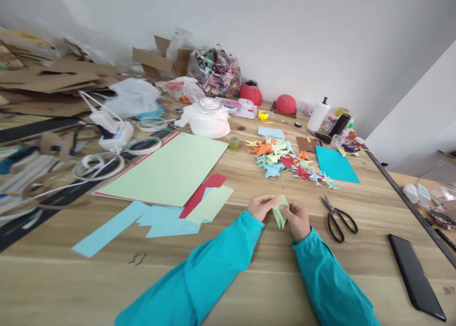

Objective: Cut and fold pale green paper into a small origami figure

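A wood-grained tabletop (249, 293) spreads beneath the person's forearms, which are clad in turquoise sleeves (224, 259). Near the front, on the right, lies a flat black device (415, 276). Ahead of the sleeves, the left hand (261, 206) and the right hand (298, 220) both grasp a small piece of pale green paper (279, 220), pinched between fingers and thumbs just above the table. Its creases and pointed lower ends suggest that several folds are done, but it looks unfinished, lacking the spread shape of the pieces further back. Scissors (332, 211) rest just right of the right hand, touched by neither. To the left lie light blue pieces (171, 220), a blue strip (109, 229), a red piece (194, 203) and a pale green rectangle (213, 203), all apparently flat and awaiting any folding; beyond them a large green sheet (167, 167) seems mostly uncut. Past the hands, a heap of folded paper shapes (272, 157) in orange, red, blue and green appears to be completed work, too tangled to count. A bright turquoise sheet (335, 163) lies beside it. Further off stand a white bottle (318, 116) and a stuffed clear bag (215, 72), before a plain pale wall (278, 36).
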Motion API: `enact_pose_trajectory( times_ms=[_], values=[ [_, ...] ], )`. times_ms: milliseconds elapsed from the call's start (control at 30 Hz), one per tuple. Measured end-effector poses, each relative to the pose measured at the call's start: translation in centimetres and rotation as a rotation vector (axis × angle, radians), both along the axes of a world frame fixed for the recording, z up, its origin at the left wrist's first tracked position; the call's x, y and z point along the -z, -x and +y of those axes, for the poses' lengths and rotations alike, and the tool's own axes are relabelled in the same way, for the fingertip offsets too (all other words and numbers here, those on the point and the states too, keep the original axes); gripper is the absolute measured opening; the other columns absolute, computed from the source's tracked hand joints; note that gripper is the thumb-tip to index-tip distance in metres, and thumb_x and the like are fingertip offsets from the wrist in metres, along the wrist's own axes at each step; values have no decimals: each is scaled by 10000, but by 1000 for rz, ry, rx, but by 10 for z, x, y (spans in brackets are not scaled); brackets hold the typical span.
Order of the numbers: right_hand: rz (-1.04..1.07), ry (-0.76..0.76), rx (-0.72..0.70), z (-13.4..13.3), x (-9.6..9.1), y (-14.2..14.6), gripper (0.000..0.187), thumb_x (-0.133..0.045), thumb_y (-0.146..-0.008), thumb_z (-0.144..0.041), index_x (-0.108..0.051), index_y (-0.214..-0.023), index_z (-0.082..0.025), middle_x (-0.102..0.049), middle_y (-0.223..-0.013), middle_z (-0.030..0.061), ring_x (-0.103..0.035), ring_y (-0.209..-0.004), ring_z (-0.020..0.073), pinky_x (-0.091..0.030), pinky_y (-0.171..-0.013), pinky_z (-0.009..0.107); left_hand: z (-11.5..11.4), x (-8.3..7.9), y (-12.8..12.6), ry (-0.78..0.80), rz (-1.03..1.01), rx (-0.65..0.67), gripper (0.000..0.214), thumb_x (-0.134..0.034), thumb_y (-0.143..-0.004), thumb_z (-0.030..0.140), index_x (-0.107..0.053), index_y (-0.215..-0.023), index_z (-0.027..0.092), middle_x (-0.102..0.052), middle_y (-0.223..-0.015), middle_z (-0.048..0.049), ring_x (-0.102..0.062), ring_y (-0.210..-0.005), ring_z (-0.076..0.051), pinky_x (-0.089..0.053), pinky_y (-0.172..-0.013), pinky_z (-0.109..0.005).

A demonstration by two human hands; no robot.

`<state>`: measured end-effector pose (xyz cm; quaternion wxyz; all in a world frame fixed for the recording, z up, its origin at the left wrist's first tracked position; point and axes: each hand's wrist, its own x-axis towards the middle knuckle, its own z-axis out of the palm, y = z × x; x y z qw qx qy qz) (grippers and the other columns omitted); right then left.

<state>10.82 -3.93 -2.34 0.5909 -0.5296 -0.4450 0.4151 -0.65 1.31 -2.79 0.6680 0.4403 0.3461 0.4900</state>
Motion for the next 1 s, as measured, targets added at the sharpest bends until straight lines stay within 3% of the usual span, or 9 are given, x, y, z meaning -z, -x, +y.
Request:
enact_pose_trajectory(
  times_ms=[133, 300, 367, 467, 600, 700, 1000],
  values=[
    [-21, -16, -30, -1, 1, 1, 131, -656, -657, -274, -628, -701, -154, -632, -613, -1, -543, -560, 127, -423, -547, 246, -3, -1, 0, -112, 37, -52, 287, -754, -468, 346, -701, -646, 128, -677, -747, -70, -602, -724, -189, -479, -675, -290],
    [-31, -16, -23, -1, 3, 2, 116, -664, -646, -251, -622, -691, -152, -632, -620, -3, -545, -557, 122, -432, -546, 243, -4, -5, 1, -160, 109, -78, 267, -699, -556, 388, -696, -614, 127, -665, -681, -63, -592, -684, -175, -465, -642, -273],
    [-32, -16, -19, -1, 3, 3, 116, -667, -641, -251, -623, -684, -152, -629, -610, -4, -543, -548, 122, -431, -536, 243, -4, -6, 1, -117, 99, -76, 304, -687, -569, 421, -688, -597, 118, -662, -659, -64, -590, -667, -172, -461, -633, -271],
    [-6, -13, 1, -1, 0, 2, 131, -674, -633, -262, -625, -688, -154, -636, -612, -2, -550, -548, 127, -438, -534, 249, -3, -8, 1, 67, -38, -17, 369, -678, -565, 469, -683, -629, 105, -665, -646, -67, -595, -631, -166, -469, -609, -278],
    [54, -25, 76, 0, -1, 0, 156, -670, -636, -282, -631, -718, -155, -655, -647, 10, -572, -585, 144, -455, -570, 270, -2, -10, 0, 255, -207, 75, 377, -751, -466, 425, -672, -646, 103, -668, -624, -60, -604, -594, -155, -484, -588, -275],
    [99, -56, 106, 1, 0, -2, 169, -669, -630, -281, -628, -741, -159, -664, -680, 16, -585, -617, 158, -466, -598, 287, -2, -9, -1, 284, -215, 68, 368, -786, -414, 368, -670, -644, 106, -671, -620, -51, -608, -577, -150, -489, -587, -273],
    [137, -69, 110, 2, -2, -1, 178, -668, -617, -259, -618, -760, -166, -669, -710, 19, -593, -624, 164, -472, -599, 295, -3, -4, -3, 270, -214, 130, 373, -781, -438, 365, -675, -685, 107, -679, -664, -56, -619, -619, -161, -502, -615, -293]
  ],
)
